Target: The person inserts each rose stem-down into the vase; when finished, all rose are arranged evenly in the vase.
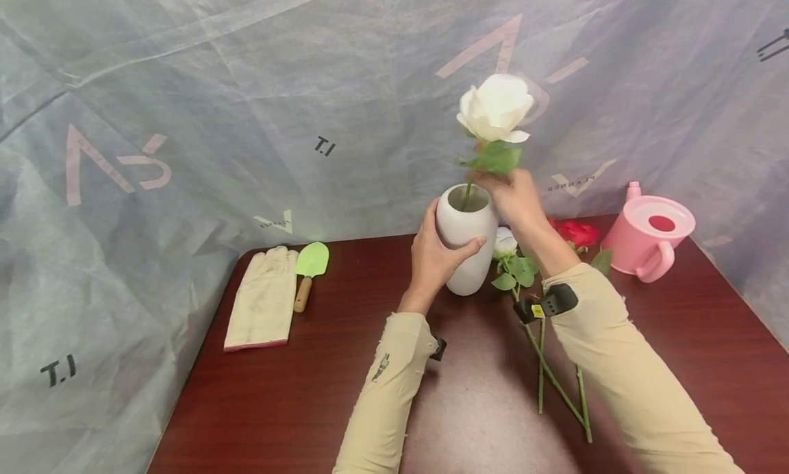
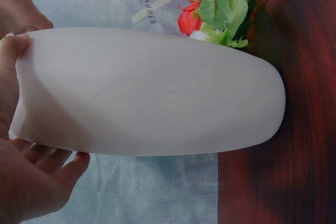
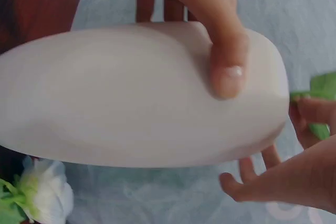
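A tall white vase (image 1: 468, 248) stands on the table towards the back. My left hand (image 1: 434, 255) grips its upper side, thumb across the front and fingers behind. Above the mouth, my right hand (image 1: 514, 196) pinches the stem of a white rose (image 1: 495, 107), whose lower end reaches down inside the rim. Green leaves (image 1: 496, 157) show just over the right fingers. In the right wrist view, the left thumb (image 3: 228, 72) presses on the vase wall, and the right hand (image 3: 294, 177) is at the mouth end. The stem's tip is hidden inside the vase.
Right of the vase lie a white flower (image 1: 505, 242) and red flowers (image 1: 576, 233) with long stems (image 1: 555, 378), partly under the right forearm. A pink watering can (image 1: 647, 234) stands at the back right. At left lie cream gloves (image 1: 264, 299) and a small green trowel (image 1: 311, 260).
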Demonstrator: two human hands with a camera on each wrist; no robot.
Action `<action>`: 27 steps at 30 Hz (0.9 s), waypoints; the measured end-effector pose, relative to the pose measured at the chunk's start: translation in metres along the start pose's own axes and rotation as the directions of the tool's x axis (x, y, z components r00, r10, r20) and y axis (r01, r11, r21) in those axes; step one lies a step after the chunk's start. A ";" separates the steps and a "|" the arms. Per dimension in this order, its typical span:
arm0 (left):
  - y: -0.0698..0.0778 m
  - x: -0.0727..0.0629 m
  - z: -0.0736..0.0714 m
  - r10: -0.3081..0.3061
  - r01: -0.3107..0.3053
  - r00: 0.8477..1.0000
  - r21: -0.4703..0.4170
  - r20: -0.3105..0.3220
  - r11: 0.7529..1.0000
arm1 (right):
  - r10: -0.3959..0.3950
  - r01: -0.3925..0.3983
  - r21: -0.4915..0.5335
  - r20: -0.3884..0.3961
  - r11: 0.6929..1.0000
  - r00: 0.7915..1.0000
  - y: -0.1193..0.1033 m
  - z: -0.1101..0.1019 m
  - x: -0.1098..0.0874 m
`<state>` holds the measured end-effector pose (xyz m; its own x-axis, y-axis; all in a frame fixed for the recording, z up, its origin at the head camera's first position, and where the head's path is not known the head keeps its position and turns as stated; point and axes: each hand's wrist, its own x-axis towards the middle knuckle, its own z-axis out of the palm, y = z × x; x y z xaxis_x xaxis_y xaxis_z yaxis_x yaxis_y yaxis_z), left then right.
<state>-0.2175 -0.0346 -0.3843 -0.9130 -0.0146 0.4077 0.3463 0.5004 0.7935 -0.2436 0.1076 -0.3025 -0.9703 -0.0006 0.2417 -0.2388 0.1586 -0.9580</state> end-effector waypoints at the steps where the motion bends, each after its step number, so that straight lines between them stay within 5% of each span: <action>1: 0.000 0.000 0.000 0.001 -0.001 1.000 0.002 0.004 1.000 | 0.000 0.001 -0.028 0.043 1.000 0.999 -0.001 -0.001 0.002; 6: 0.001 0.001 0.002 0.005 -0.005 1.000 0.007 0.018 1.000 | -0.001 0.037 -0.139 0.251 0.990 0.968 -0.009 -0.005 0.013; 10: 0.001 0.001 0.006 0.006 -0.006 1.000 -0.002 0.024 1.000 | -0.026 0.116 -0.248 0.338 0.962 0.941 -0.014 -0.007 0.019; 19: 0.004 -0.001 0.010 0.016 -0.016 1.000 0.010 0.024 1.000 | -0.039 0.203 -0.389 0.390 0.898 0.920 -0.018 -0.008 0.021; 27: 0.005 -0.002 0.012 0.019 -0.019 1.000 0.009 0.024 1.000 | -0.085 0.266 -0.488 0.360 0.831 0.929 -0.014 -0.007 0.022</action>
<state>-0.2167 -0.0220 -0.3864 -0.9111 0.0157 0.4118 0.3620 0.5082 0.7815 -0.2617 0.1125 -0.2825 -0.8945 -0.3700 0.2508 -0.4380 0.6136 -0.6570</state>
